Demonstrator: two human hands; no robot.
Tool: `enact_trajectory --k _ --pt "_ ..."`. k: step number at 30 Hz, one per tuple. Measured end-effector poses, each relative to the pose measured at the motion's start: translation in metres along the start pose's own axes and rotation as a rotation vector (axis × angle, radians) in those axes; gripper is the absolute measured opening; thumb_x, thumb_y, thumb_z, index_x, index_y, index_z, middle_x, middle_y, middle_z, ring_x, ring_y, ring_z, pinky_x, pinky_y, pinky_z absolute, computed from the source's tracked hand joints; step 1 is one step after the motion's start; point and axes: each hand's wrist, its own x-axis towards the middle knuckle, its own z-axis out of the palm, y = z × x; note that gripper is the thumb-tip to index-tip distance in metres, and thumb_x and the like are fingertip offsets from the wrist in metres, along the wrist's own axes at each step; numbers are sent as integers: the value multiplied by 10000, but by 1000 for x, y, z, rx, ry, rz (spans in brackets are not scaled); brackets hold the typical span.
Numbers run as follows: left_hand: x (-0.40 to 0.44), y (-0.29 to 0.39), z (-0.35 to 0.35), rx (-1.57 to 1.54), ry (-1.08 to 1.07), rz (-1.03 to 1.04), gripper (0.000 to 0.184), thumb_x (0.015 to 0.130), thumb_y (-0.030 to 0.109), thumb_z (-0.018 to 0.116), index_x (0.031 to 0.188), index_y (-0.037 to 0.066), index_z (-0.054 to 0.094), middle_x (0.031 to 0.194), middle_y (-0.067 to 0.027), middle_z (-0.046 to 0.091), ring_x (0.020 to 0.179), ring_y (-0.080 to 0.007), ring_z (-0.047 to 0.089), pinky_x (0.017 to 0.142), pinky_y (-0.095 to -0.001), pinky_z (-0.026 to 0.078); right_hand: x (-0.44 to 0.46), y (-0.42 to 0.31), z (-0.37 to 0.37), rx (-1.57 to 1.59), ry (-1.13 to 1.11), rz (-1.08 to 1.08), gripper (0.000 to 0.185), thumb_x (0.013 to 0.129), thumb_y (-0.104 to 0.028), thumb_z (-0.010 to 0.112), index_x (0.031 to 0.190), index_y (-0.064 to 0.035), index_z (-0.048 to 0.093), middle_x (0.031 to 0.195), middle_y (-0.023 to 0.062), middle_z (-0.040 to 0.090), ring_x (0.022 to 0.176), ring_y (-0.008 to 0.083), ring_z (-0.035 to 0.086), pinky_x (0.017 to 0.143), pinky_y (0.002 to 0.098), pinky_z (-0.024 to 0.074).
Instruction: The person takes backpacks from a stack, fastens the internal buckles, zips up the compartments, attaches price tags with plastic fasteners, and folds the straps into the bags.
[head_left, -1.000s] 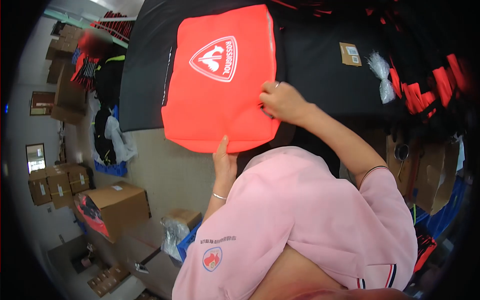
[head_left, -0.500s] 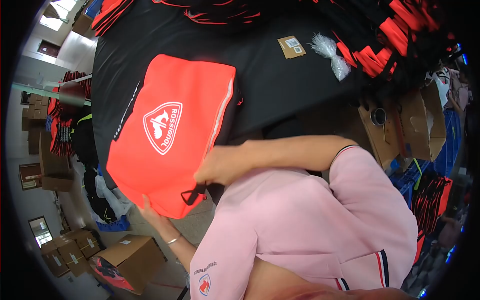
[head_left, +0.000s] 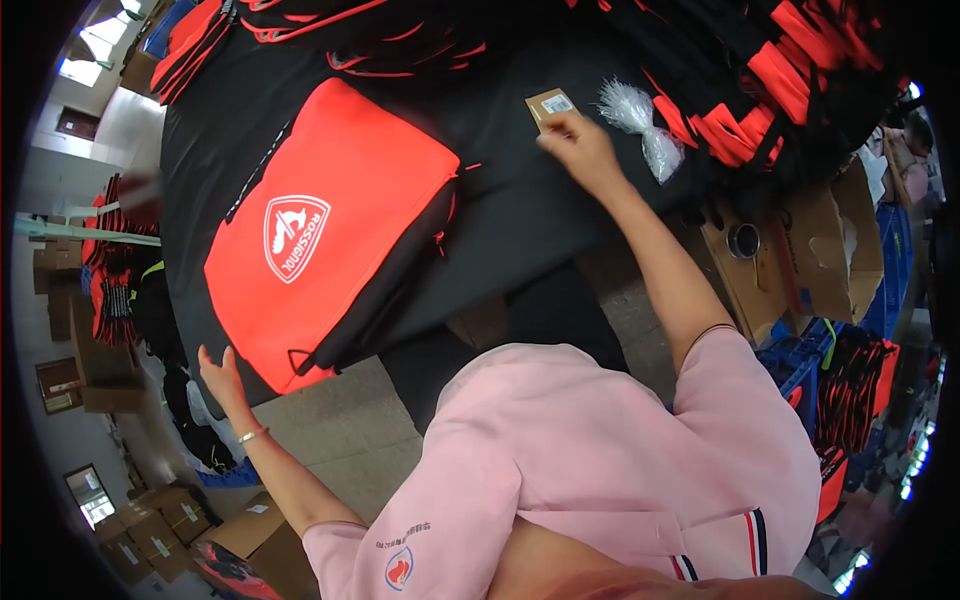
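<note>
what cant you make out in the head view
All in the head view:
Print on the brown card: too small.
Whether the right hand grips the card: its own fingers hide the contact.
Underside of the red bag: hidden beneath its upturned front.
Full extent of the black-and-red pile: cut off by the top edge.

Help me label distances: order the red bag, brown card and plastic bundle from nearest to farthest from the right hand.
1. Brown card, by the right hand.
2. Plastic bundle, right of the hand.
3. Red bag, on the left.
</note>
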Motion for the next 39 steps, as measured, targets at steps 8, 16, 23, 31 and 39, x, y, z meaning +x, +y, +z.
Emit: enact_trajectory --k 8,16,23,31,39 --pt "-135 242 11 -174 81 760 394 821 88 632 1197 29 531 1202 -171 522 1160 -327 472 962 -420 400 15 40 16 -852 328 30 635 743 -327 693 1228 18 472 1163 216 553 1080 332 527 931 453 368" --pt "-212 375 65 -789 -676 905 146 809 53 611 943 6 646 830 -122 642 782 -260 632 714 -308 492 4 46 9 -447 450 -159 484 758 -183 629 1164 34 480 1141 224 559 1050 363 540 924 446 377" --pt "-208 451 124 -1212 -1008 101 257 906 180 580 1008 -49 637 853 -76 659 751 -121 613 665 -231 479 -53 23 1 -320 393 -441 539 714 -92 670 1205 16 475 1183 214 532 1073 380 524 921 415 430" --pt "-208 449 165 -1241 -895 120 203 864 138 615 781 -44 645 642 -18 587 572 -65 504 529 -231 414 -22 24 -64 -218 381 -250 342 758 -111 662 1062 15 570 1042 176 591 985 335 569 874 364 456" --pt "-206 484 168 -1259 -867 58 231 813 186 677 791 -42 653 706 -74 661 646 -78 593 581 -249 465 115 43 -105 -850 49 98 259 777 -260 643 896 -33 678 923 172 653 880 348 623 778 411 494"
